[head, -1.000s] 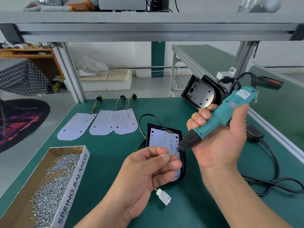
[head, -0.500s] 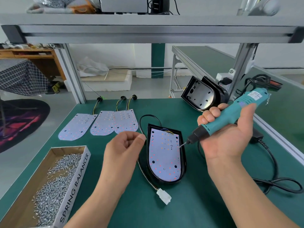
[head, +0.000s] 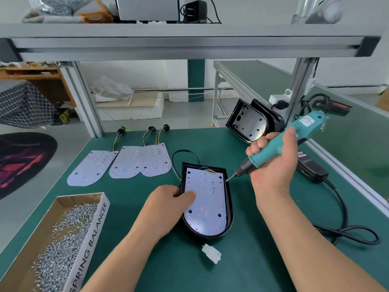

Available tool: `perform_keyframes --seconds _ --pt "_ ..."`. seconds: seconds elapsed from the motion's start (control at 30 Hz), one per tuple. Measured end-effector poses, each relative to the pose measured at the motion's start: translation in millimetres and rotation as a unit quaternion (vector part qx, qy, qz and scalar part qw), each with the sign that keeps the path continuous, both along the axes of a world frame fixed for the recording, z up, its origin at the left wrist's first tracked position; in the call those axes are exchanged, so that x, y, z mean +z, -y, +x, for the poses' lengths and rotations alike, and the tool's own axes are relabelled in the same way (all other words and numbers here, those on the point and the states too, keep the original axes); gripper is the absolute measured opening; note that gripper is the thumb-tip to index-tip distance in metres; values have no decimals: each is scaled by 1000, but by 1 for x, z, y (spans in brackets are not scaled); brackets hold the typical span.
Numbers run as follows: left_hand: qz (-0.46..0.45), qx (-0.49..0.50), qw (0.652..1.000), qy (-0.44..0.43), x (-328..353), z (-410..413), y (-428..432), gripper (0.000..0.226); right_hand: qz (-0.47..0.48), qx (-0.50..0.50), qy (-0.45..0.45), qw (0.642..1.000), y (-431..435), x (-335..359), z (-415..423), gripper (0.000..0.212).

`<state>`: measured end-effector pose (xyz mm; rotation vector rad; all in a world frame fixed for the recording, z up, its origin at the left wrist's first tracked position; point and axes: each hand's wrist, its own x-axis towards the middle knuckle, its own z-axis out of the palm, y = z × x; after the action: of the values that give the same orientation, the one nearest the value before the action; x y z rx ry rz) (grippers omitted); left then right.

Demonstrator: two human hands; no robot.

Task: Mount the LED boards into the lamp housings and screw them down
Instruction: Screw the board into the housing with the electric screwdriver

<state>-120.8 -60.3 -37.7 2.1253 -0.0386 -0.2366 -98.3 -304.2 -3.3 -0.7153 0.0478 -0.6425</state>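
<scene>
Dropped from mid-air a moment ago, left hand (head: 168, 204) pinches lamp housing (head: 229, 211) at frame centre, thumb pressing LED board (head: 207, 204) flat for fastening; right hand (head: 273, 167) clenches screwdriver (head: 305, 125), tip poised at the upper-right corner.

Green bench (head: 147, 260): what I see lying on it.
Far left: three spare LED boards (head: 124, 163), the right two overlapping. Near left: cardboard box (head: 92, 241) of screws (head: 63, 245). Centre: lamp housing (head: 230, 207), with a white connector (head: 211, 253) just in front. Right: black adapter (head: 311, 168) with looped cord (head: 345, 234). Far right: empty housings (head: 250, 125), tilted.
</scene>
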Motion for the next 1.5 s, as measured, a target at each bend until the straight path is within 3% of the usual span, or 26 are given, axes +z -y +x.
perform_keyframes --seconds 0.6,0.8,1.03,1.3,1.5 --pt "8 -2 1000 -14 -2 2 3 42 -108 33 11 994 -20 -1 0 37" --pt "26 2 1000 -3 -3 1 4 36 -210 70 43 974 -31 1 -2 71" --pt "8 2 1000 -9 -4 4 5 35 -272 83 39 958 -36 0 -4 67" --pt "0 4 1000 -8 -5 4 6 33 -300 85 31 950 -33 -4 -3 71" --pt "-5 -1 1000 -12 -3 3 7 26 -250 76 27 965 -32 -2 -5 75"
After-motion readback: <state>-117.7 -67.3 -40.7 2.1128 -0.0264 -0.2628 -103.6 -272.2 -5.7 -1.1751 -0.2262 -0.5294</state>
